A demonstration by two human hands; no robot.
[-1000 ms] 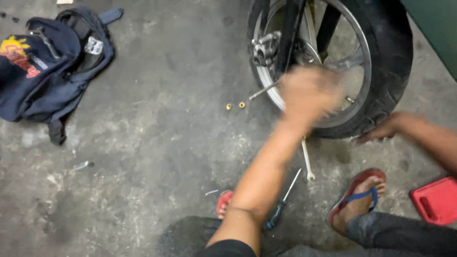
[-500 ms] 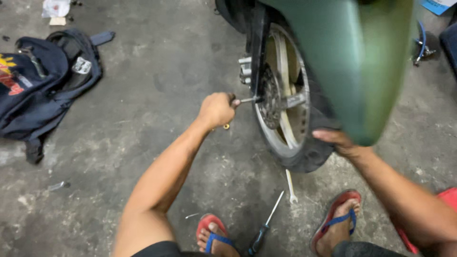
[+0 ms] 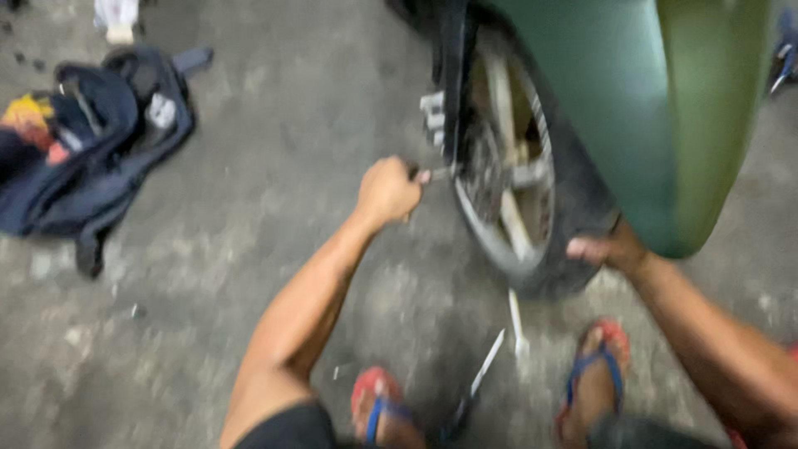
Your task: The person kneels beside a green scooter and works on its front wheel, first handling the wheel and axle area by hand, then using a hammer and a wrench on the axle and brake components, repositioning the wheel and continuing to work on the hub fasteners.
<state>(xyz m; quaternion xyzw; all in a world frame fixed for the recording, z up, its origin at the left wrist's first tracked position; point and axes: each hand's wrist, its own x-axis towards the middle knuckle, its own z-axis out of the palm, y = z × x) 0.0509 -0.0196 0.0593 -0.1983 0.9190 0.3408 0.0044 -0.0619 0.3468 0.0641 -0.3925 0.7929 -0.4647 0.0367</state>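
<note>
Our left hand (image 3: 387,191) is closed in a fist around a thin metal tool (image 3: 436,175) whose tip meets the wheel (image 3: 507,199) hub at about three o'clock from the fist. Our right hand (image 3: 603,249) curls around the tyre's lower edge at about five o'clock on the wheel, under the green fender (image 3: 648,116), fingers pressed to the rubber. To work well here, we judge we should brace the tyre firmly, keep the tool square on the hub fitting, and turn steadily. A screwdriver (image 3: 482,378) and spanner (image 3: 517,320) lie on the floor between our sandalled feet; a dark backpack (image 3: 91,158) sits at ten o'clock.
</note>
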